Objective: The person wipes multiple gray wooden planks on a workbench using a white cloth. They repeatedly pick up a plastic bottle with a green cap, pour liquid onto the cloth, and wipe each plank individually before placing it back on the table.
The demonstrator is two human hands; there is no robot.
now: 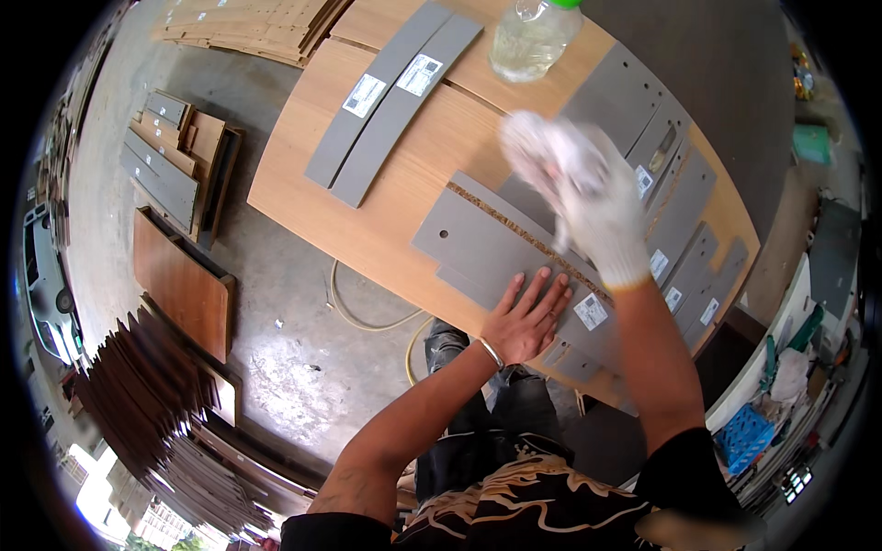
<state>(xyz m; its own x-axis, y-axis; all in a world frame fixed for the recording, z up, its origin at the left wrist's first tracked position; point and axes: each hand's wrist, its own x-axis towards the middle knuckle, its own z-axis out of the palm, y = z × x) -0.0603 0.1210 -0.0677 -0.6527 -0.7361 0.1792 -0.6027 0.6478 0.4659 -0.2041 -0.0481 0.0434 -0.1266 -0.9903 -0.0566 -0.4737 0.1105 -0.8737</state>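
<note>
My bare left hand [524,320] lies with fingers spread on a grey board [473,234], which has a small hole and a raw chipboard edge strip. A bracelet circles the left wrist. My right hand [602,220], in a white knitted glove, is closed round a crumpled white cloth [533,151] above the boards; motion blurs both. Beside and beyond it, several more grey panels [611,101] with white labels overlap on the wooden table [395,220]. A clear bottle [535,41] with a green cap and pale liquid stands at the far side.
Two long grey strips [395,101] lie on the table's left part. On the floor to the left are stacked boards [170,165], a brown panel [179,280] and a row of dark boards [142,395]. A hose [354,317] curls below the table; a blue basket [746,436] is at right.
</note>
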